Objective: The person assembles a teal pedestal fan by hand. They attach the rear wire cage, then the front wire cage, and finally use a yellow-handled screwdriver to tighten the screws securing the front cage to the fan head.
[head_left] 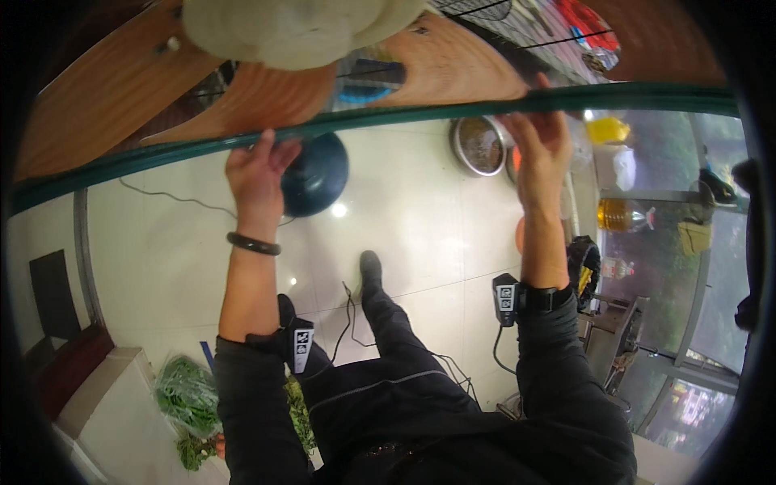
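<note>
A long glass tabletop (420,115) with a thick green edge crosses the upper part of the head view, with wood-grain surfaces showing through it. My left hand (260,179), a dark bangle on its wrist, has curled fingers at the edge on the left. Over on the right, my right hand (540,153) grips the same edge, thumb and fingers on it, one fingertip showing beyond it. On the glass at the top rests a pale, scalloped dish-like object (299,28), cut off by the frame.
A dark round basin (317,175) and a metal bowl of brown contents (480,145) stand on the tiled floor. Right of them are an oil bottle (624,215) and a black bag (584,263). Bagged greens (187,394) lie lower left; a cable (349,311) trails near my feet.
</note>
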